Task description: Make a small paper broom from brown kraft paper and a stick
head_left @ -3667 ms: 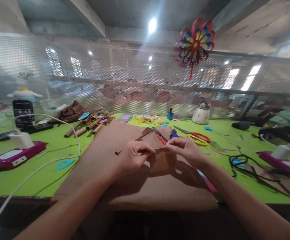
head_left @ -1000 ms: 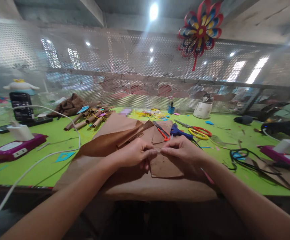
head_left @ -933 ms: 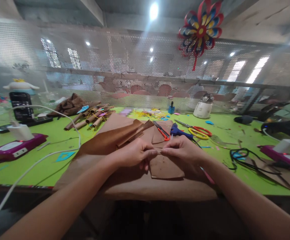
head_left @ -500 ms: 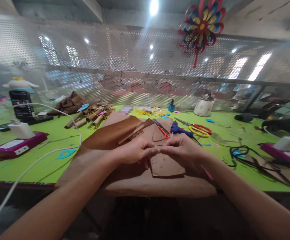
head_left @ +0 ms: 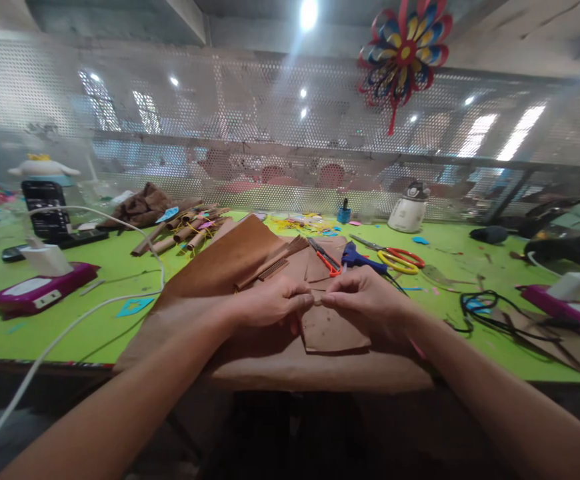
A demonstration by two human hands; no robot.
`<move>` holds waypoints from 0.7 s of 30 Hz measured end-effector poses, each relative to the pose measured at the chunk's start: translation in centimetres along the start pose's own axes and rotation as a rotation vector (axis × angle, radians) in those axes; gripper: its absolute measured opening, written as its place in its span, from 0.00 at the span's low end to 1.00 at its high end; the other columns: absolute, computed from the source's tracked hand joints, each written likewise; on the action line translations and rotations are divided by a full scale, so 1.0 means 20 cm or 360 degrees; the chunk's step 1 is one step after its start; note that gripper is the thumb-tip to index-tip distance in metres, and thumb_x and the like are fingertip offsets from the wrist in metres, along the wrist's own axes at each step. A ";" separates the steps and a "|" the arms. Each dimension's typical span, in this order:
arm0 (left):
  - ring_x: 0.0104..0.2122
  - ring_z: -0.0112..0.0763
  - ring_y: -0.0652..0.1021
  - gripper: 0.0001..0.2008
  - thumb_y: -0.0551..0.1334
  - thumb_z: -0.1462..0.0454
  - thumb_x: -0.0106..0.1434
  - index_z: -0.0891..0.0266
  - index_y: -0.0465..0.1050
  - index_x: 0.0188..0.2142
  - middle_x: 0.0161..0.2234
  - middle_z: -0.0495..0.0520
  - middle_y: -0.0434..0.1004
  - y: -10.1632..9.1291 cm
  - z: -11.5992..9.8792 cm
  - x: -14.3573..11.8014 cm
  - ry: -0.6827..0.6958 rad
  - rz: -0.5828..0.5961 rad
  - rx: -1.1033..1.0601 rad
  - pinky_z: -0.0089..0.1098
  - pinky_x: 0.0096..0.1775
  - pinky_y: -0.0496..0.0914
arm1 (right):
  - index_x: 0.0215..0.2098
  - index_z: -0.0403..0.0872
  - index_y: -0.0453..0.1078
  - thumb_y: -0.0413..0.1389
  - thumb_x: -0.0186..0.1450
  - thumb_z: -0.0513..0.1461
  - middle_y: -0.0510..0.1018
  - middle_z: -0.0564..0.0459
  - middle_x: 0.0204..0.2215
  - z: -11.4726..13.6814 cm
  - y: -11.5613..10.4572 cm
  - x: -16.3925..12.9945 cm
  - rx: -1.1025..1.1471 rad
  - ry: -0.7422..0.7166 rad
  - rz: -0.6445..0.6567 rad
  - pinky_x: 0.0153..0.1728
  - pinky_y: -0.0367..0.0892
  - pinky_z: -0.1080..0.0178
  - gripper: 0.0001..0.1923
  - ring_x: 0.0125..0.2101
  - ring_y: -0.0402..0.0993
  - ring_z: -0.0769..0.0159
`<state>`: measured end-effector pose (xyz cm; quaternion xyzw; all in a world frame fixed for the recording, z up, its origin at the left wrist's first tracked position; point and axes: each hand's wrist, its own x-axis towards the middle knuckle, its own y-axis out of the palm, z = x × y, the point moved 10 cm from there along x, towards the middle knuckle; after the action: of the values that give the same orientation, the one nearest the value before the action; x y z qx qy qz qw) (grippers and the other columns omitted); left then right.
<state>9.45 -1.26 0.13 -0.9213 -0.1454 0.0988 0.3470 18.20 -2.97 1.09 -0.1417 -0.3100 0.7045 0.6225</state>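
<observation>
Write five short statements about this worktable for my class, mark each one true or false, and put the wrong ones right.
1. The left hand and right hand pinch a small piece between them. True.
2. The scissors with red and yellow handles are held in the right hand. False: the scissors with red and yellow handles lie on the green table, beyond that hand.
3. The white bottle with a dark top stands upright. True.
4. The black phone lies flat on the brown paper. False: the black phone stands propped up at the left of the view.
5. Brown tubes lie in a pile beyond the left hand. True.
</observation>
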 end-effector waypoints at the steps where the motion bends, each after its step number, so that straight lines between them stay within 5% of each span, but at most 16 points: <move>1: 0.23 0.25 0.70 0.17 0.50 0.54 0.65 0.63 0.65 0.27 0.22 0.49 0.72 -0.01 -0.01 0.00 0.0033 -0.0018 0.0010 0.26 0.28 0.61 | 0.23 0.41 0.73 0.56 0.58 0.46 0.66 0.56 0.17 0.01 0.00 0.00 -0.0026 -0.0005 -0.0008 0.21 0.54 0.69 0.16 0.20 0.57 0.74; 9: 0.23 0.24 0.66 0.18 0.53 0.56 0.63 0.65 0.66 0.21 0.20 0.48 0.66 -0.02 -0.04 0.02 0.0148 -0.0108 0.0034 0.26 0.29 0.59 | 0.25 0.41 0.74 0.55 0.60 0.45 0.69 0.55 0.18 0.08 0.02 0.00 -0.0149 -0.0123 -0.0012 0.22 0.56 0.69 0.16 0.21 0.60 0.72; 21: 0.20 0.22 0.62 0.19 0.53 0.53 0.63 0.65 0.66 0.24 0.20 0.46 0.65 -0.02 0.01 -0.01 -0.0010 0.0009 -0.0181 0.24 0.25 0.56 | 0.25 0.42 0.71 0.59 0.56 0.46 0.70 0.56 0.18 -0.04 -0.04 0.00 0.0203 0.0085 -0.0044 0.22 0.59 0.68 0.14 0.21 0.63 0.72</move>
<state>9.06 -0.95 0.39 -0.9396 -0.1494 0.0942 0.2932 19.35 -2.80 0.88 -0.1162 -0.2498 0.7102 0.6479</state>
